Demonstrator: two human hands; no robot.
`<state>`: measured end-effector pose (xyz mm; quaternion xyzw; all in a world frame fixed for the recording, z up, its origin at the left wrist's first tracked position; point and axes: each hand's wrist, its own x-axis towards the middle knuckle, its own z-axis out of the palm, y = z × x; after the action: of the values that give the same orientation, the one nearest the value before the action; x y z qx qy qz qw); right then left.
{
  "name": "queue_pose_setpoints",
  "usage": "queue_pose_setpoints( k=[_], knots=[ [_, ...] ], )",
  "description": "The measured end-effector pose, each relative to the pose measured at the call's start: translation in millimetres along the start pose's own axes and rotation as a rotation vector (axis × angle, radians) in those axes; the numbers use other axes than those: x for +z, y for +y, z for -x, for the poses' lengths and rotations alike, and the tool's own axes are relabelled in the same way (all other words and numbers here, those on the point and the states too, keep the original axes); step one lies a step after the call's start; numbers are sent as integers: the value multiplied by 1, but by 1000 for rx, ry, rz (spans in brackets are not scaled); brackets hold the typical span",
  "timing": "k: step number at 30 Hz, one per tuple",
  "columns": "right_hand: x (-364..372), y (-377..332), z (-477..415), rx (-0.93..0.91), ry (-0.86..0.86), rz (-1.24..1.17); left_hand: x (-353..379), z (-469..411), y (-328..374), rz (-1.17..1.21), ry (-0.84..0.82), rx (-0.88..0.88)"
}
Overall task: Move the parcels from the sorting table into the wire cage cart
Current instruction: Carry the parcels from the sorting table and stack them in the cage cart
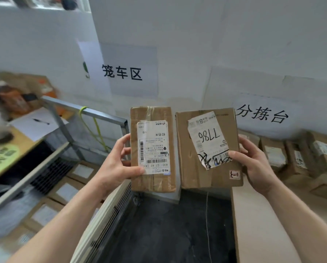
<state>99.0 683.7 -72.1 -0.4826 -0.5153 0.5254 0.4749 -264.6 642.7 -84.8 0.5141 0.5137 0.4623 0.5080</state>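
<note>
Bare forearms [60,224] rise from the bottom edge to two hands, each grasping one parcel. Left hand [119,164] clamps the narrow parcel [151,114] by its long edge, thumb on the printed label and fingers behind. Right hand [253,164] does likewise with the wide parcel [185,149], its thumb pinning a torn, curling label. Both parcels are held upright above the dark floor [168,234], in the gap between cart and table, so neither is in the cage yet. Both are brown card boxes, flat and rectangular, creased at the corners, and the narrow one is banded with glossy tape that may feel slick. The loose label looks likely to peel, so I would press on the card rather than the paper. To the left stands the wire cage cart [102,113], with a grey metal top rail and mesh walls, and flat boxes [64,190] already lie label-up inside. The sensible move is to swing left, lift clear of the rail, and lay each parcel flat beside those rather than drop it. On the right, the sorting table [253,224] has more parcels [295,160] along the wall. Two paper signs [122,73] hang on the pale wall behind.
</note>
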Motion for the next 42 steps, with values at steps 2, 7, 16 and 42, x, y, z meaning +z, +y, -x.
queue_pose_setpoints(
  k=[2,7,16,42],
  knots=[
    [11,1,-5,0,-41,9,-10,10,-3,2,47,-1],
    [44,5,-22,0,-143,35,-35,35,-10,2,140,-26],
    [137,14,-50,2,-331,93,-108,77,-39,16,298,-83],
    [475,67,-120,153,-726,193,-344,171,-118,114,740,-226]
  ],
)
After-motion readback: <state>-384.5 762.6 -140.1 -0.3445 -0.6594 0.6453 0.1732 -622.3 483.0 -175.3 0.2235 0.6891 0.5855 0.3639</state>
